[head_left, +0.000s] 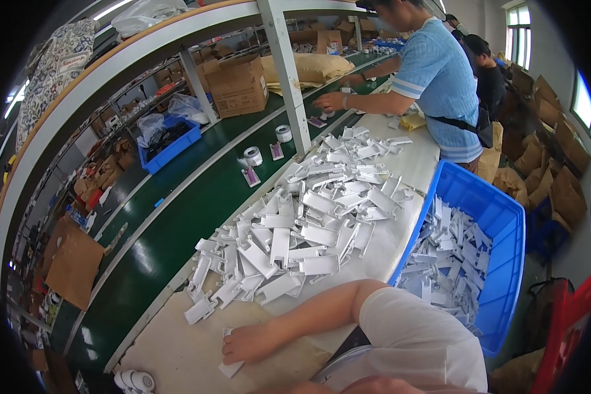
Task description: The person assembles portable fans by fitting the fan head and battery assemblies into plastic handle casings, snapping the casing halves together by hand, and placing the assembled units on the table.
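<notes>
My right hand (pixel 248 343) rests near the front of the worktable (pixel 170 335), its arm reaching in from the right in a white sleeve. Its fingers are closed over a white plastic piece (pixel 231 369), which shows at both sides of the hand; most of it is covered. Just beyond lies a big heap of white plastic housings (pixel 280 244), long and trough-shaped, jumbled at all angles. A sliver of skin shows along the lower edge, but my left hand is not visible.
Right of the table stands a blue bin (pixel 505 262) full of similar white parts. A green conveyor (pixel 157 253) runs along the left, carrying white round parts (pixel 252 155). Several white rolls (pixel 134 381) stand near left. A co-worker (pixel 433 85) works farther up. A post (pixel 284 72) rises beside the heap.
</notes>
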A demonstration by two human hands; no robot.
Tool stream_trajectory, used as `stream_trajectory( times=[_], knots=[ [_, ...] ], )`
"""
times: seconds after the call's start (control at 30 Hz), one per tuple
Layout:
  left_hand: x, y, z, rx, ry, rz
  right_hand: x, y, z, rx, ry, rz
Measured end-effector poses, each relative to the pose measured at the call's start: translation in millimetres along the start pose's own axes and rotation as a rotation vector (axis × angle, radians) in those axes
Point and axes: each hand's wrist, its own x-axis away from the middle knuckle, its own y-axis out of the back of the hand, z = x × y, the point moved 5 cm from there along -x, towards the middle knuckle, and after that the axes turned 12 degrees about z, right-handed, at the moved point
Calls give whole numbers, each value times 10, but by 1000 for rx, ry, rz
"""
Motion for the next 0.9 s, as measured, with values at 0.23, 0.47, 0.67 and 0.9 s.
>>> stream_trajectory(
  times=[0.23,0.47,0.67,0.9],
  knots=[
    [192,28,86,42,4,-71,12,-21,-15,-2,7,-9],
    [317,48,200,84,-22,-159,18,-16,17,-13,33,-33],
    [330,56,474,68,-151,-278,62,59,39,-1,-24,0],
    [-253,-406,-693,-547,-27,-909,123,76,-64,-26,-97,79]
  ],
)
